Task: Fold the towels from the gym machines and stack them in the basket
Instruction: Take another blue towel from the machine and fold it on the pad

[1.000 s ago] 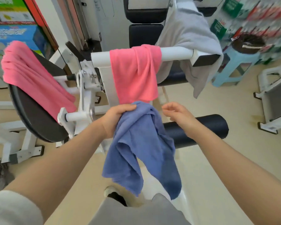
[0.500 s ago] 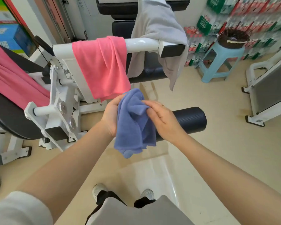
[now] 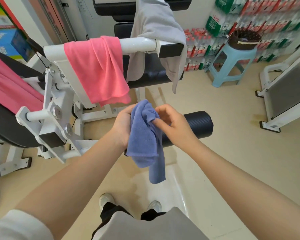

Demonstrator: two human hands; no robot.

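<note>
A blue towel (image 3: 145,141) hangs bunched between my hands at chest height. My left hand (image 3: 122,126) grips its upper left side. My right hand (image 3: 173,123) pinches its top edge with thumb and fingertips. A pink towel (image 3: 97,70) is draped over the white machine bar (image 3: 139,45). Beside it a grey towel (image 3: 156,30) hangs over the same bar. Another pink towel (image 3: 9,89) lies on the black pad at the far left. A dark woven basket (image 3: 246,39) stands on a light blue stool (image 3: 232,66) at the back right.
A black foam roller (image 3: 196,123) juts out behind my right hand. White machine frames stand at the left (image 3: 57,108) and at the far right (image 3: 284,90). Shelves of bottles (image 3: 267,16) line the back wall. Beige floor stretches between me and the stool.
The camera view shifted right and down, showing my feet. The blue towel went from hanging wide to bunched between both hands; my right hand now pinches its top edge instead of pressing flat against it.
</note>
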